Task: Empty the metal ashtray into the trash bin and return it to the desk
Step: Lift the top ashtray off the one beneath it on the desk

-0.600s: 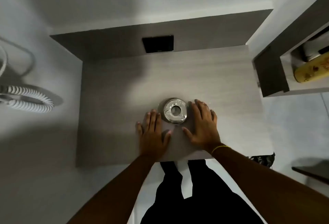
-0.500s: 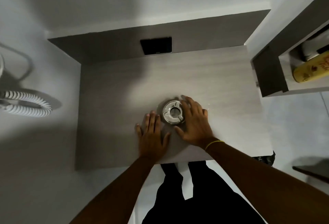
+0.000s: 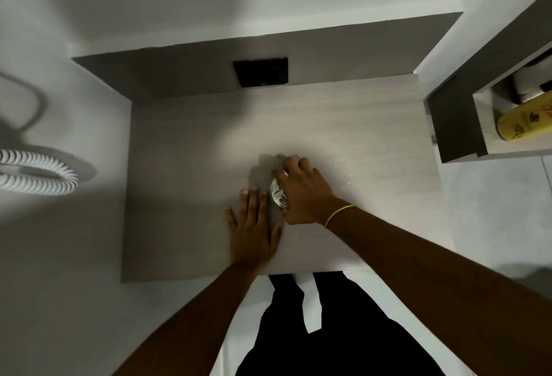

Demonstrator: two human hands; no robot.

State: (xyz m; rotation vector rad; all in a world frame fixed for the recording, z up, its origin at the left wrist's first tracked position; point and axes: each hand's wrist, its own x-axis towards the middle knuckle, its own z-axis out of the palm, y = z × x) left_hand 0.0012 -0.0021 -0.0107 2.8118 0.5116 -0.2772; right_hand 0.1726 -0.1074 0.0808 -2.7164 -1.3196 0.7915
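Right hand over the ashtray, left hand flat on the desk

The right hand point(image 3: 301, 193) curls over the metal ashtray point(image 3: 277, 195) mid-desk point(image 3: 358, 136), fingers wrapping its rim; the left hand point(image 3: 254, 226), at its seven o'clock, lies spread, holding nothing.

We see the ashtray point(image 3: 277, 195) on the desk point(image 3: 191, 148) under our right hand point(image 3: 301, 193), our left hand point(image 3: 254, 229) flat just left of it, a socket point(image 3: 260, 72) behind, a shelf point(image 3: 490, 124) to the right.

Bare forearms, no sleeves; thin yellow band point(image 3: 340, 215) on right wrist; black trousers point(image 3: 343, 342).
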